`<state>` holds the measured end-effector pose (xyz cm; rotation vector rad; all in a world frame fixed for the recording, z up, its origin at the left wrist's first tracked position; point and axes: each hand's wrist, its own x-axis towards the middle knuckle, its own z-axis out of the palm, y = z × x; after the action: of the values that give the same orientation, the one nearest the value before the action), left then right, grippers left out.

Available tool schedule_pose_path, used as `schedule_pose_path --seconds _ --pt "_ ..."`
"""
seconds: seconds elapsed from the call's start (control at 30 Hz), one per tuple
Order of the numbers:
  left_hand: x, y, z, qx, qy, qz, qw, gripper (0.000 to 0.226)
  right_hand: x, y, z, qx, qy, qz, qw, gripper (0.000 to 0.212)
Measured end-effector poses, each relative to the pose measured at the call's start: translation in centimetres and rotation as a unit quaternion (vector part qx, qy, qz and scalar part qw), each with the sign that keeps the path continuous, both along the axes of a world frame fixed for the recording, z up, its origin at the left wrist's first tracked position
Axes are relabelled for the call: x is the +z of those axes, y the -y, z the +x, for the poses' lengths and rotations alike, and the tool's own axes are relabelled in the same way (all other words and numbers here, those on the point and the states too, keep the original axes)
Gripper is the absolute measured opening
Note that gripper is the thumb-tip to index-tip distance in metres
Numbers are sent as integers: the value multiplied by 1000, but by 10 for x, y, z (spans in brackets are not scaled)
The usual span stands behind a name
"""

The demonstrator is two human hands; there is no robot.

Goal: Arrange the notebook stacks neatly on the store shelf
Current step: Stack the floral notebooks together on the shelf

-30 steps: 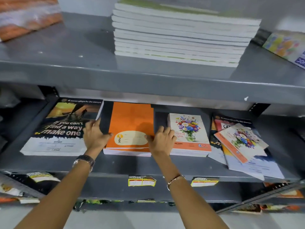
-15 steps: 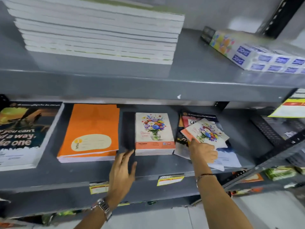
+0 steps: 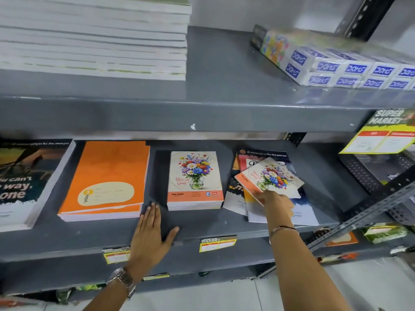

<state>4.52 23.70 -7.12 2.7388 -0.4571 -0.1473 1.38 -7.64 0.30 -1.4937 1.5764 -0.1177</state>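
Note:
On the grey middle shelf [image 3: 202, 223] lie a dark-covered notebook stack [image 3: 24, 182] at far left, an orange stack [image 3: 105, 180], and a neat flower-cover stack [image 3: 195, 178]. To the right sits a messy, fanned-out pile of notebooks [image 3: 265, 207]. My right hand [image 3: 275, 202] grips the lower edge of a loose flower-cover notebook [image 3: 271, 177] that lies askew on top of that pile. My left hand [image 3: 149, 234] rests flat and open on the shelf, fingertips at the orange stack's front right corner.
The upper shelf carries a tall stack of white-edged notebooks [image 3: 94, 39] and a wrapped pack of blue-labelled boxes [image 3: 336, 61]. A yellow price sign [image 3: 381, 135] hangs at right. A perforated metal upright [image 3: 368, 214] slants across the right. Price tags [image 3: 216, 243] line the shelf's front edge.
The view has swung right. Both hands left the orange stack: the left hand settled flat on the shelf, the right hand reached to the messy pile and took hold of the loose flower-cover notebook.

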Motion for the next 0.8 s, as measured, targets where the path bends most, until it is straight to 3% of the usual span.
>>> schedule_pose_path --seconds 0.07,0.13,0.27,0.37,0.5,0.63,0.8 --pt "0 -1 0 -4 -5 9 1000 123 9 3 -1 12 0 19 1000 60" --pt "0 -1 -1 -8 -3 13 1000 122 10 9 -2 -11 60 58 996 44" --pt "0 -1 -1 -12 -1 26 1000 122 9 7 -8 -77 278 104 952 37" --pt "0 -2 -1 -11 -1 33 999 123 16 5 -13 -75 357 90 927 43" --pt "0 0 -2 -7 -1 40 999 122 37 -4 -9 -7 394 114 912 37" --pt "1 1 -2 -9 -2 35 999 124 51 -34 10 100 371 143 912 38" --pt "-1 -1 -3 -4 14 27 1000 119 35 -70 29 156 333 167 915 34"
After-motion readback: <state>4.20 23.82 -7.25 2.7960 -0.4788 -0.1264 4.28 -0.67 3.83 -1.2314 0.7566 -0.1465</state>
